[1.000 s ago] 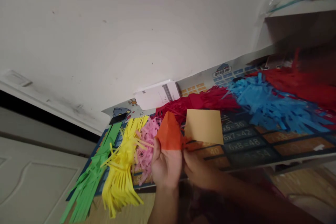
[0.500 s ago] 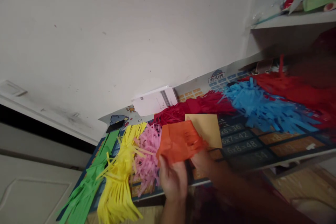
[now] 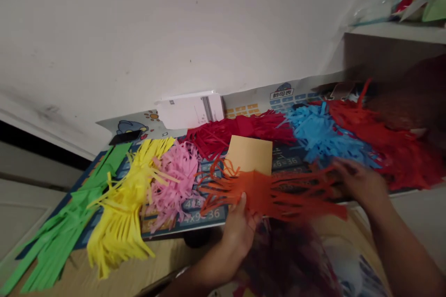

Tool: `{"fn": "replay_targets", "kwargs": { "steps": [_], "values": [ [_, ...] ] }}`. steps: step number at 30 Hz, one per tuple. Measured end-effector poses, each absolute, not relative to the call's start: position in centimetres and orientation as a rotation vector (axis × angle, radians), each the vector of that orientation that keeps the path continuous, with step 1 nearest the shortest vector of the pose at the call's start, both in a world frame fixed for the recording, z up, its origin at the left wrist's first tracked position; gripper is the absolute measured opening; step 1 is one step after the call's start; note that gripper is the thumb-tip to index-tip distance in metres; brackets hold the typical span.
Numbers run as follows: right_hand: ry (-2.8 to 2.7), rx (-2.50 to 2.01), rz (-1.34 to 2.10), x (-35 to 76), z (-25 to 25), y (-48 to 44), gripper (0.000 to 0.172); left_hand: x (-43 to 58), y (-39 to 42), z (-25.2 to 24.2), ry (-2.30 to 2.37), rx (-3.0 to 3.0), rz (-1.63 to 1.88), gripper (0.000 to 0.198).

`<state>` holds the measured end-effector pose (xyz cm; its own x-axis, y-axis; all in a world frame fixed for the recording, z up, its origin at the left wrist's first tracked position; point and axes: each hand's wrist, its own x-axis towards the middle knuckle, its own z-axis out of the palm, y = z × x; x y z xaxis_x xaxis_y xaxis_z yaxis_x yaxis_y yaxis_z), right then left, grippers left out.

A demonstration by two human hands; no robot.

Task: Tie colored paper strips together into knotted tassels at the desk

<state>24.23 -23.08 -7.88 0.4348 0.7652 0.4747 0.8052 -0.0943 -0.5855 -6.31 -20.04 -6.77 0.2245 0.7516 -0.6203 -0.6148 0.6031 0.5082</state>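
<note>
Orange fringed paper (image 3: pixel 256 195), in the head view, hangs over the front edge of the chart-covered counter (image 3: pixel 205 216), partly hiding a tan sheet (image 3: pixel 251 152). The left hand (image 3: pixel 240 229) is clamped on its uncut middle, thumb on top. The right hand (image 3: pixel 360 181) is at the right-side strips; blur hides whether it grips any. Pink fringe (image 3: pixel 176 178) lies left, blue fringe (image 3: pixel 324 130) beyond the right hand.

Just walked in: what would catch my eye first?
Probably the orange fringed paper in the lower middle, splayed out, held in the left hand, with the right hand at its right end. Then the bright colours: a green fringe, yellow fringe and pink fringe to its left, a blue fringe and red fringe further right.
</note>
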Motion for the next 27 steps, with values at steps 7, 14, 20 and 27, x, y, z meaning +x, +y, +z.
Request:
{"fn": "replay_targets", "kwargs": {
  "steps": [7, 14, 20, 27],
  "values": [
    [-1.823, -1.892, 0.139, 21.1, -5.7, -12.9, 0.031, -5.7, -20.7, -7.0, 0.962, 0.122, 0.913, 0.031],
    [-1.982, -2.005, 0.458, 18.2, -4.6, -3.2, 0.016, -6.6, -20.7, -8.4, 0.957, 0.139, 0.833, 0.029],
    [-2.006, -1.821, 0.681, 20.1, -1.7, -2.7, 0.022, -7.0, -20.1, -8.8, 0.923, 0.056, 0.753, 0.030],
    [-1.768, -1.762, 0.583, 21.9, 3.7, 1.8, 0.031, -7.0, -20.1, -11.1, 0.814, 0.068, 0.731, 0.041]
  ]
}}
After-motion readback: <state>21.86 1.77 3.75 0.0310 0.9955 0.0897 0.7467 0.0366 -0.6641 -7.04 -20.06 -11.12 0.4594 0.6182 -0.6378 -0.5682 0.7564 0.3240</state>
